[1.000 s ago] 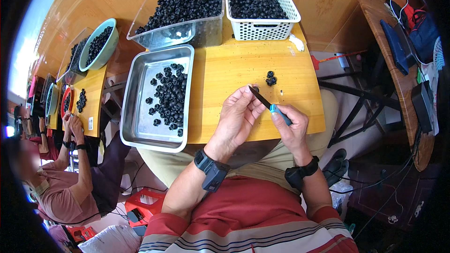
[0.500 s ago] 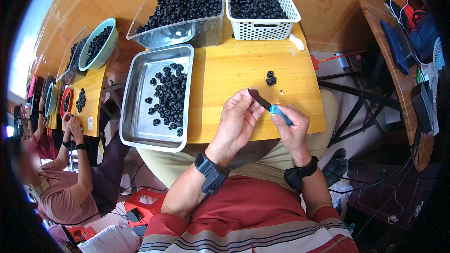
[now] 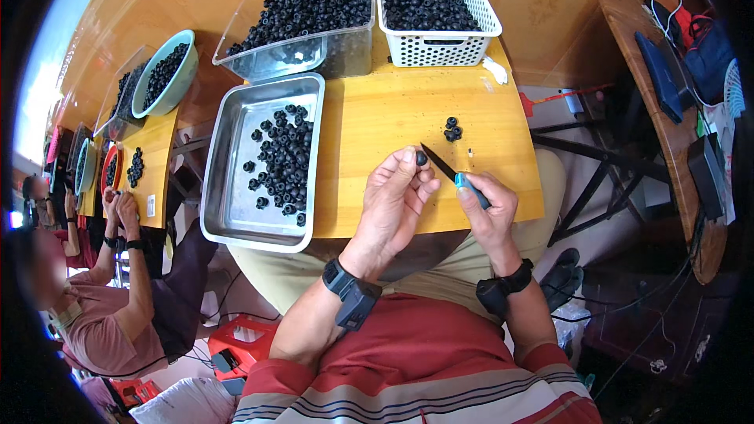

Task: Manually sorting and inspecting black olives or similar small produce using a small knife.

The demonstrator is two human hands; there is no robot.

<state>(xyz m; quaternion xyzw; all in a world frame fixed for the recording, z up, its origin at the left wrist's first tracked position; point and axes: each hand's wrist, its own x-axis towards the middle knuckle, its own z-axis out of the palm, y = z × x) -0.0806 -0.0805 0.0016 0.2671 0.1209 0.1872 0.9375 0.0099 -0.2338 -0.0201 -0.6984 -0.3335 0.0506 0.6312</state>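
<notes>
Between thumb and fingertips, my left hand [image 3: 395, 198] pinches a small black rounded part [image 3: 422, 158]. My right hand [image 3: 492, 212] grips a knife [image 3: 441, 163] by its blue handle. The dark blade points up and left, its tip close to the part but apart from it. A few similar small black parts [image 3: 453, 133] lie on the yellow wooden table [image 3: 377, 117], just beyond the knife. To the left of my left hand, a metal tray [image 3: 224, 188] holds a pile of these parts. Their exact kind cannot be made out.
A clear plastic bin [image 3: 271, 62] and a white perforated basket [image 3: 440, 53], both full of black parts, stand at the table's far edge. On the left a co-worker [image 3: 118, 314] sits at another table with a light green bowl [image 3: 184, 70]. A wooden shelf [image 3: 628, 55] rises at the right.
The blade has separated from the left fingertips and swung slightly rightward. My left hand has turned a little, and the black part now shows between its fingertips.
</notes>
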